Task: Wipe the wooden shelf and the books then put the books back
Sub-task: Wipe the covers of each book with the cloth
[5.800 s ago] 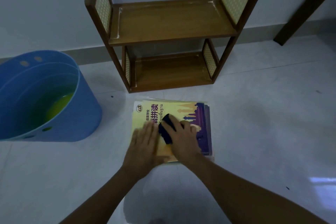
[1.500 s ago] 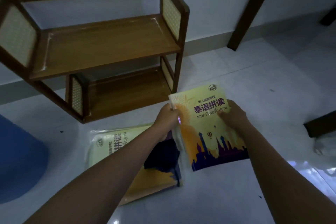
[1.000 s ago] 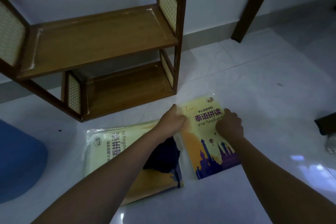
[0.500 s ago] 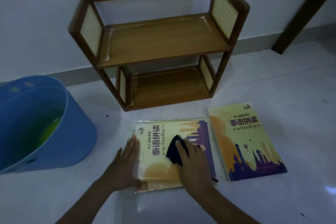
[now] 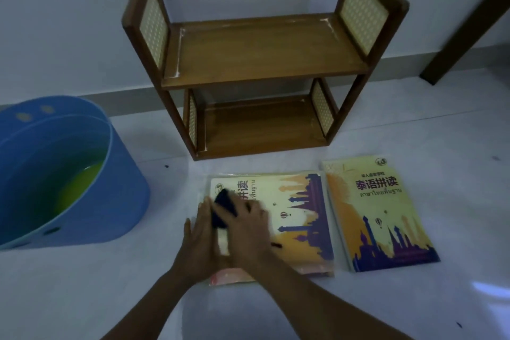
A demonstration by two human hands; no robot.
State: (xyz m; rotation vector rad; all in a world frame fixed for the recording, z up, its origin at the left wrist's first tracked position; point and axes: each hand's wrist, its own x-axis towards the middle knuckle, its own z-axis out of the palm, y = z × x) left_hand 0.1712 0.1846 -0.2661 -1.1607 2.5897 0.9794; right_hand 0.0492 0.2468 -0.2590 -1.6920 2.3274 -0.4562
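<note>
A two-tier wooden shelf [image 5: 262, 52] stands empty against the wall. In front of it on the floor lies a stack of yellow-and-purple books [image 5: 298, 210]. One more of the same book [image 5: 378, 212] lies alone to its right. My right hand [image 5: 248, 226] presses a dark cloth [image 5: 225, 207] onto the left part of the stack's top cover. My left hand [image 5: 200, 240] lies flat on the stack's left edge, fingers spread, touching the cloth.
A blue plastic tub [image 5: 60, 174] with yellow-green liquid stands on the floor to the left. A dark wooden post [image 5: 469, 22] leans at the far right. The floor [image 5: 414, 132] is pale tile.
The cloth and my right hand have slid left across the top cover, up against my left hand. Earlier both hands laid one book down to the right of the stack.
</note>
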